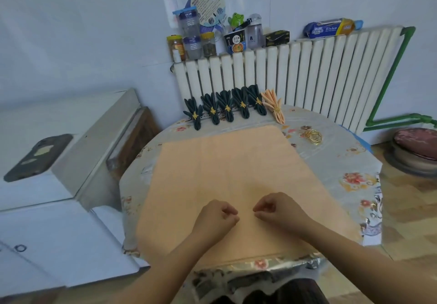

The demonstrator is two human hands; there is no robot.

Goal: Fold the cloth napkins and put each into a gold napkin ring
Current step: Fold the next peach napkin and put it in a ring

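A peach cloth napkin (224, 161) lies spread flat over most of the round table (343, 159). My left hand (216, 218) and my right hand (276, 211) sit close together on its near middle, fingers curled, thumb and forefinger of each pinching the cloth. Loose gold napkin rings (312, 136) lie in a small heap at the table's far right. Along the far edge stand several dark green folded napkins (227, 108), each in a gold ring, and one folded peach napkin (274, 106) in a ring at the right end of the row.
A white radiator (307, 67) runs behind the table, with jars, bottles and boxes on top. To the left stands a white appliance with a dark phone (37, 157) on it. A cushioned stool (416, 147) sits on the floor at the right.
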